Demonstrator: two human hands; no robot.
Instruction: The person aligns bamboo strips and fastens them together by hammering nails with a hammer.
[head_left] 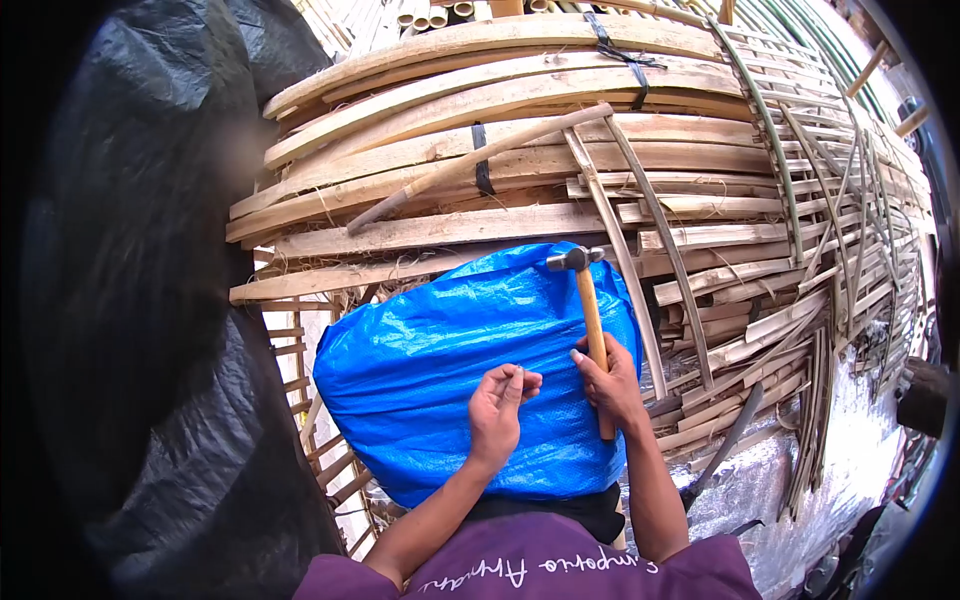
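In my right hand (612, 385) is a hammer (590, 310), its wooden handle gripped around the middle and its metal head pointing up and away from me. My left hand (497, 412) is raised over the blue tarp (430, 345), with thumb and fingers pinched together. What it holds, if anything, is too small to make out. The two hands are apart. The tarp lies bunched over something in front of my body, and what is under it is hidden.
Bundled wooden slats (520, 165) are stacked beyond the tarp, with a wooden stick (450, 175) across them. Split bamboo strips (745, 300) lie to the right. A black plastic sheet (130, 250) hangs at the left. A blade (730, 445) is at the lower right.
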